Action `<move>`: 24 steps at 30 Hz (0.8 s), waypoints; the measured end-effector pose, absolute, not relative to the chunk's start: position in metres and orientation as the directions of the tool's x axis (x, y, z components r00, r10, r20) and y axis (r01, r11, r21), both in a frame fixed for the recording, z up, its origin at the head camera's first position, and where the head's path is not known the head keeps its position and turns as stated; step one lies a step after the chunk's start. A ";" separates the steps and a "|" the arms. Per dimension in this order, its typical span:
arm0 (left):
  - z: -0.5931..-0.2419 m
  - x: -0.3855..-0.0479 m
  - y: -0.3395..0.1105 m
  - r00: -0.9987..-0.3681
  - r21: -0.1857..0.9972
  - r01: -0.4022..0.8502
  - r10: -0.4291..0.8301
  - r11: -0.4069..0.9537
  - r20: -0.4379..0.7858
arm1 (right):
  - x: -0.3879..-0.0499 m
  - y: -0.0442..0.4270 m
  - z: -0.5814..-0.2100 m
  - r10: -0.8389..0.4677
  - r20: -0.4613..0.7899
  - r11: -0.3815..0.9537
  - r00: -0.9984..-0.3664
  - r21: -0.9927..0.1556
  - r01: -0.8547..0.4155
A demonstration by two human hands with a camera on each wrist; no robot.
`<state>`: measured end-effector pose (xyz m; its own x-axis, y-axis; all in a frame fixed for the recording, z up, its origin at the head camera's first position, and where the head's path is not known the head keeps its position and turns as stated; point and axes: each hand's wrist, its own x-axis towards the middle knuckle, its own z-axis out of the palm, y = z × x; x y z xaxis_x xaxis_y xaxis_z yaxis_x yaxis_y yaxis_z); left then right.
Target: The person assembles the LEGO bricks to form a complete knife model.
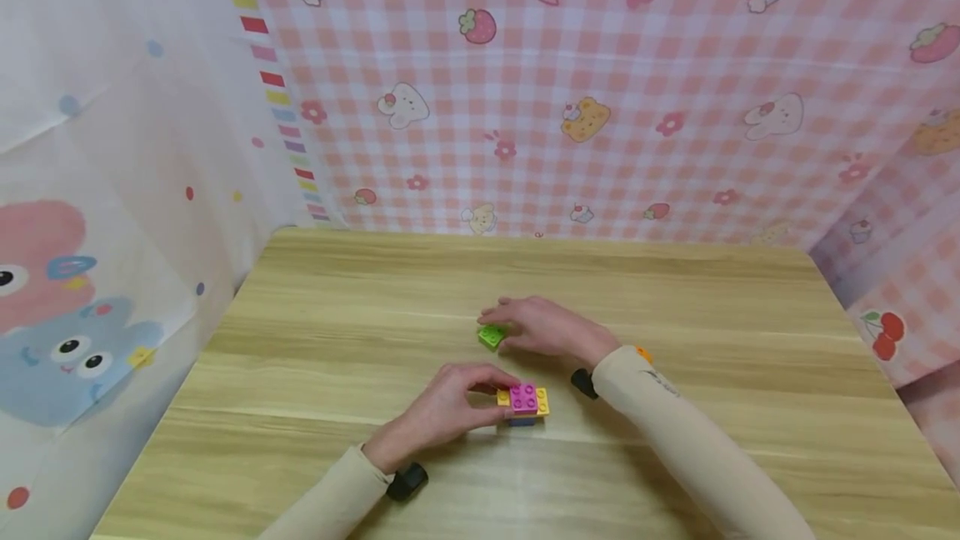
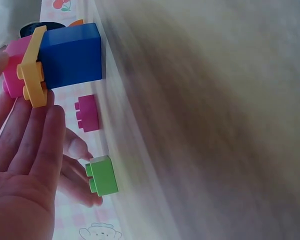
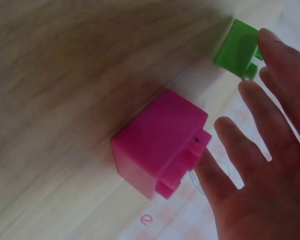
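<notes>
A stack of a pink brick (image 1: 523, 398) (image 2: 15, 65), a thin yellow brick (image 1: 543, 402) (image 2: 36, 70) and a blue brick (image 1: 522, 421) (image 2: 72, 55) is pinched at its left side by my left hand (image 1: 453, 402) (image 2: 25, 170). Beyond it, my right hand (image 1: 551, 330) (image 2: 75, 177) (image 3: 262, 165) reaches over the table with spread, slightly bent fingers beside a green brick (image 1: 491, 336) (image 2: 104, 176) (image 3: 237, 49). A separate pink brick (image 2: 89, 113) (image 3: 162, 135) stands near the right hand's fingers in the wrist views; that hand hides it in the head view.
An orange piece (image 1: 643, 353) shows partly from behind the right sleeve (image 1: 652, 398). The wooden table (image 1: 337, 298) meets a pink checked cloth (image 1: 450, 148) at its back edge, and a white patterned cloth (image 1: 135, 148) hangs at the left.
</notes>
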<state>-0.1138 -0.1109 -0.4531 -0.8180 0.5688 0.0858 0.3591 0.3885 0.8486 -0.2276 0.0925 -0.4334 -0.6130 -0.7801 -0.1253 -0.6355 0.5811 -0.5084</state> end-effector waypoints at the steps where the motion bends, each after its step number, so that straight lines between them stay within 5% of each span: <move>1: -0.454 -0.114 -0.110 -0.818 0.849 0.358 0.569 0.388 0.085 | -0.228 0.092 -0.434 -0.781 -0.130 0.583 -0.611 -0.503 -0.638; 10: -0.456 -0.112 -0.108 -0.824 0.861 0.318 0.565 0.398 0.043 | -0.225 0.091 -0.442 -0.759 -0.117 0.609 -0.640 -0.477 -0.634; 24: -0.453 -0.111 -0.109 -0.840 0.856 0.284 0.543 0.432 0.004 | -0.210 0.105 -0.431 -0.655 -0.008 0.607 -0.755 -0.601 -0.520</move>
